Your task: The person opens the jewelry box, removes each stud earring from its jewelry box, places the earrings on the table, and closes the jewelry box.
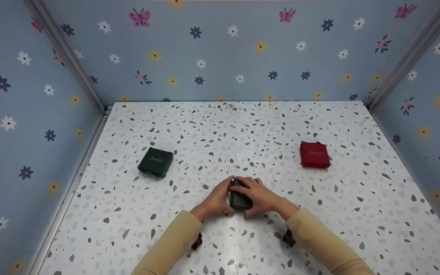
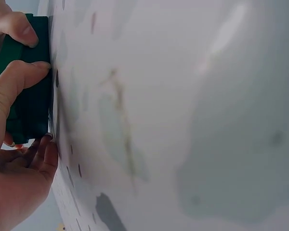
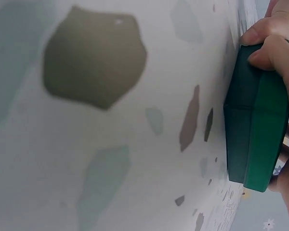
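A small dark green jewelry box (image 1: 239, 201) stands on the speckled tabletop between both hands, close in front of the person. My left hand (image 1: 218, 199) grips its left side, the thumb near the front and the fingers reaching to the back. From the other side my right hand (image 1: 262, 196) holds it, fingers lying over the top and back, thumb low at the front. In the left wrist view thumbs press against the side of the green jewelry box (image 2: 36, 106). A seam runs along the box (image 3: 241, 139) in the right wrist view; its lid appears closed.
Farther off to the left lies another dark green box (image 1: 156, 162) with gold lettering. A red box (image 1: 314, 155), also gold-lettered, lies to the right. Blue flowered panels (image 1: 220, 49) close in the white speckled table (image 1: 220, 126) at the back and sides.
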Motion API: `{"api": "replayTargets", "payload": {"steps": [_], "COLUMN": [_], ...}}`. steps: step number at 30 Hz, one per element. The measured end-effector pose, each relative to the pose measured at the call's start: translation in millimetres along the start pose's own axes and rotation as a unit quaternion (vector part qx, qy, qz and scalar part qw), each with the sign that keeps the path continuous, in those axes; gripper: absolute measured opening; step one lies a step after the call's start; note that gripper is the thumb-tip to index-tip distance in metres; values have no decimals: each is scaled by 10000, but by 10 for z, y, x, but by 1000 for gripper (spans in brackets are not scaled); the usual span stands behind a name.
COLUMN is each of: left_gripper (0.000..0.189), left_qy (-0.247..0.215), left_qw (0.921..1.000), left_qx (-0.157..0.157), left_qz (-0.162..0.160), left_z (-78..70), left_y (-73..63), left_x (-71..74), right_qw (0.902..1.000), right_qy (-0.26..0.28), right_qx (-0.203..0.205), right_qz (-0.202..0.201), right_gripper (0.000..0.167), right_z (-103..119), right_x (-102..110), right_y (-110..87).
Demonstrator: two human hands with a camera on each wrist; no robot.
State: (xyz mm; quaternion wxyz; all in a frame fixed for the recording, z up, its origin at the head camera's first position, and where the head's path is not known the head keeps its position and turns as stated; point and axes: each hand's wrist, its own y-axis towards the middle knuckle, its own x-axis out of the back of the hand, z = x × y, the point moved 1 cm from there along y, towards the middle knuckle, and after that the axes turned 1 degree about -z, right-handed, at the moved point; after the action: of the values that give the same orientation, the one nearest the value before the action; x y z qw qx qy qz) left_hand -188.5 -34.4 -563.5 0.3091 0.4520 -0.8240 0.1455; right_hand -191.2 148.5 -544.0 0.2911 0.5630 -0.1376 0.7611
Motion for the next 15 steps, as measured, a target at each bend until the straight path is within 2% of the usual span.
{"api": "replayTargets", "payload": {"steps": [5, 15], "left_gripper": [105, 104], "left_qy": [-18, 19], "left_qw": [10000, 9999], "left_qx": [-53, 146], "left_qz": [-3, 77], "left_z": [-1, -25], "left_y": [0, -3], "left_x": [6, 9], "right_qw": [9997, 9985], "right_qy": [-202, -505], "right_qx": [75, 213], "right_qz": [-63, 81], "right_gripper": [92, 94], "right_z": [12, 27], "right_x": [5, 49], "right_y": [3, 9]}}
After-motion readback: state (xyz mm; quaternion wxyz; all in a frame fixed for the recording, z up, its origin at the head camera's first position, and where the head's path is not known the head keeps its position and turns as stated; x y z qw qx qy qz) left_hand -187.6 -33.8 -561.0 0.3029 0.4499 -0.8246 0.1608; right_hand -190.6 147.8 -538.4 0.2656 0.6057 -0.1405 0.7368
